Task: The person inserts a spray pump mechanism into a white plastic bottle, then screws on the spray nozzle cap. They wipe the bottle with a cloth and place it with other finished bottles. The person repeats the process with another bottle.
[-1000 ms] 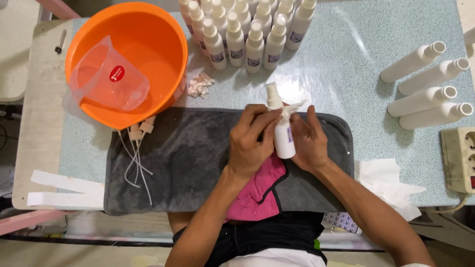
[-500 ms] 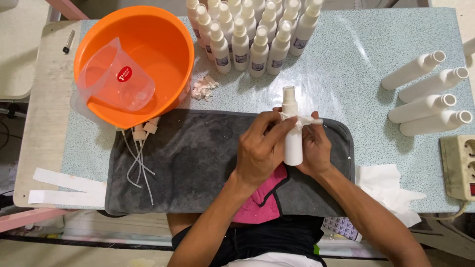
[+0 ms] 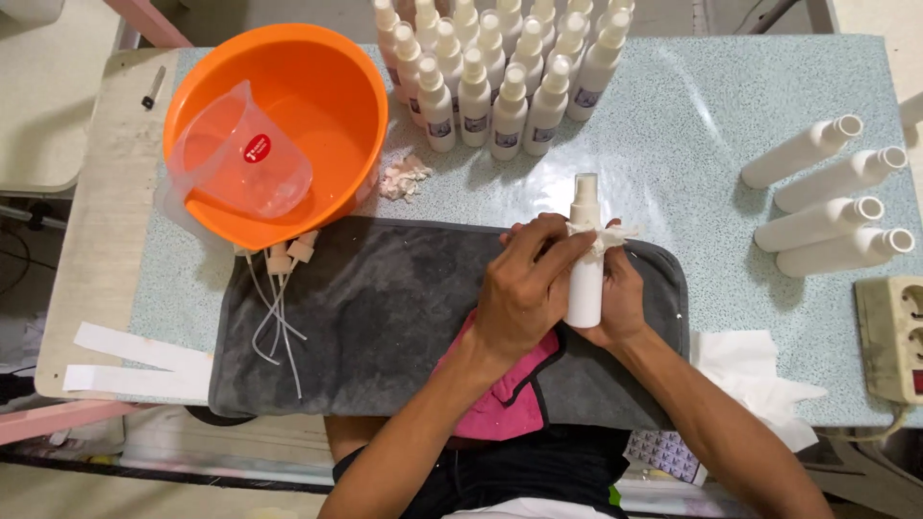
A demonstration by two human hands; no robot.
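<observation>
A white spray bottle [image 3: 585,279] stands over the dark grey towel [image 3: 385,317]. My right hand [image 3: 620,303] grips its body from the right. My left hand [image 3: 524,293] holds a small white tissue [image 3: 604,236] against the bottle's neck, just under the capped spray head. A pink cloth [image 3: 500,389] lies under my left wrist at the towel's near edge.
An orange basin [image 3: 327,86] with a clear measuring jug [image 3: 240,154] sits at the left. Several capped spray bottles [image 3: 500,77] stand at the back. Several open white bottles [image 3: 827,197] lie at the right, near a power strip [image 3: 894,336]. Loose spray tubes [image 3: 274,308], white tissues [image 3: 755,360].
The bottle moved slightly right and now stands more upright. My left hand shifted up to its neck with the tissue.
</observation>
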